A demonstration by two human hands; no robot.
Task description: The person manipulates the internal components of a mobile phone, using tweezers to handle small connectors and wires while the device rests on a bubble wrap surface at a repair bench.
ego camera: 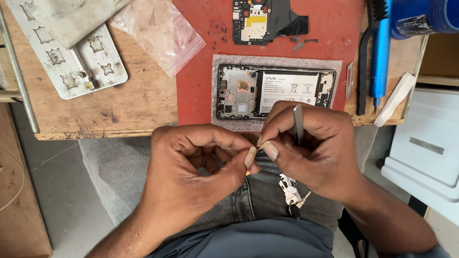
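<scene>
My left hand (pixel 191 168) and my right hand (pixel 311 149) meet over my lap, just below the table's front edge. Both pinch a tiny part (pixel 257 145) between thumb and fingertips; it is too small to identify. My right hand also holds a thin grey metal tool (pixel 298 123) upright between its fingers. Just beyond the hands, an opened phone (pixel 275 90) lies on bubble wrap on a red mat (pixel 200 48), its battery and circuit board exposed. A removed black inner cover (pixel 261 14) lies further back on the mat.
A blue screwdriver (pixel 382 30) and a black brush (pixel 369 50) lie right of the mat, beside a blue cylinder (pixel 440 2). A metal holder plate (pixel 76 56), cloth and a clear plastic bag (pixel 157 27) sit at left. Keys (pixel 291 192) hang at my waist.
</scene>
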